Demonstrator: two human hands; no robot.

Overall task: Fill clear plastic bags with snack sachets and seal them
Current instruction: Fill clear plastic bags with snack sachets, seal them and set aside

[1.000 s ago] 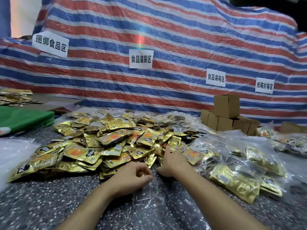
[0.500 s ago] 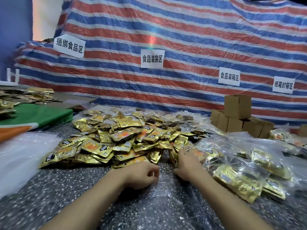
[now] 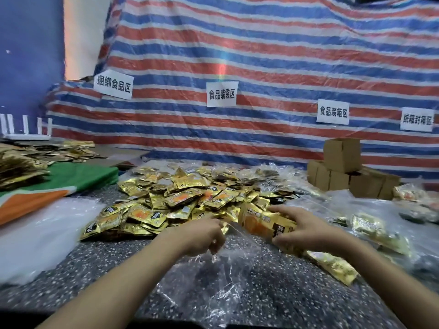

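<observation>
A red, white and blue striped tarpaulin hangs behind the dark speckled surface, and a heap of gold snack sachets lies spread across it just beyond our arms. Directly before us lies a clear plastic bag, flat and crinkled, its mouth turned toward the heap. Our left hand has its fingers curled at that mouth and appears to pinch the film there, though the grip itself is partly hidden. Our right hand is clamped around a small stack of sachets, fingers and thumb curled round it, just beside the bag's opening. We judge this to be the filling step: the bundle is gathered but not yet inside. The next move calls for the left hand to lift the upper film so the mouth gapes, then for the right to slide the stack in squarely without snagging. Filled bags sit to our right.
</observation>
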